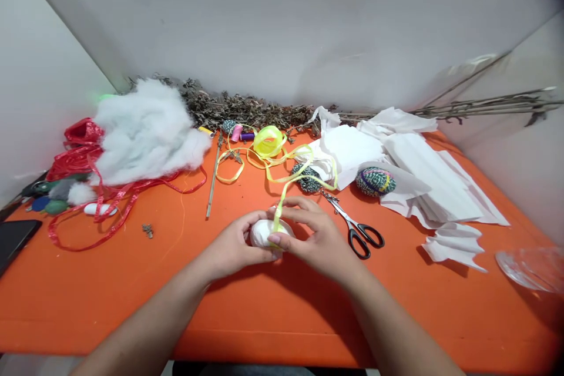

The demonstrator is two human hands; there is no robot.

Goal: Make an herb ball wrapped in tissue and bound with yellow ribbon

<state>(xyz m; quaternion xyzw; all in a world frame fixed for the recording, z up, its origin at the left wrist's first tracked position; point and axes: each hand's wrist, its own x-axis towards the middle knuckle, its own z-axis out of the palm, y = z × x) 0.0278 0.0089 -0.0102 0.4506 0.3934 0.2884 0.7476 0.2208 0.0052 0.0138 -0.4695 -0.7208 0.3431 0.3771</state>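
Between my two hands, close to the front of the table, is a white wrapped ball (261,234). My left hand (231,247) is closed around its left side. From the right, my right hand (315,235) presses its thumb on a yellow ribbon (278,216) that lies across the ball. The ribbon runs up from the ball and loops back to a yellow roll of ribbon (269,141). Black-handled scissors (355,228) lie partly spread just right of my right hand. The ball's underside is hidden by my fingers.
White stuffing (147,135) and red ribbon (83,158) sit at the left, a phone (17,241) at the edge. Dried stems (247,107) line the wall. White paper sheets (432,182), a yarn-wrapped ball (375,181) and a clear plastic container (531,269) are on the right.
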